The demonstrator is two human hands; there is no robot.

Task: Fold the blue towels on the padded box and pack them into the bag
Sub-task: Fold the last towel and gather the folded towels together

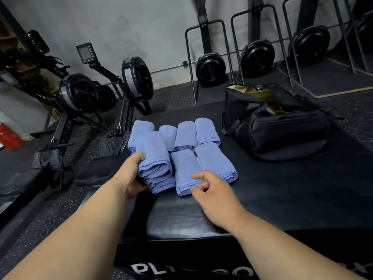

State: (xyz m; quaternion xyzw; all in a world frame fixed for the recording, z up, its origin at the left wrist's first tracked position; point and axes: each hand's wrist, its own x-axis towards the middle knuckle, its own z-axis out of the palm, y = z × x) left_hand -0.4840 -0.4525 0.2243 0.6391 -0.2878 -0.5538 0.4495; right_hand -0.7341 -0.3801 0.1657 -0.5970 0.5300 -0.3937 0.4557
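Your left hand [132, 174] grips the near end of a folded blue towel [154, 156], thumb on top and fingers curled under its left side, where it lies on a second towel [163, 184] at the front left of the padded box [181, 217]. Your right hand [210, 188] hovers at the near edge of the neighbouring towel [184, 170], fingers loosely curled, thumb and forefinger close together; you cannot tell whether they pinch the hem. One more folded towel [216, 162] lies just beside it on the right, and four others [186, 136] sit in a row behind. The black bag [282, 130] stands unzipped on the right side of the box, its tan lining showing. Rowing machines [84, 93] stand on the gym floor beyond the box's left side.
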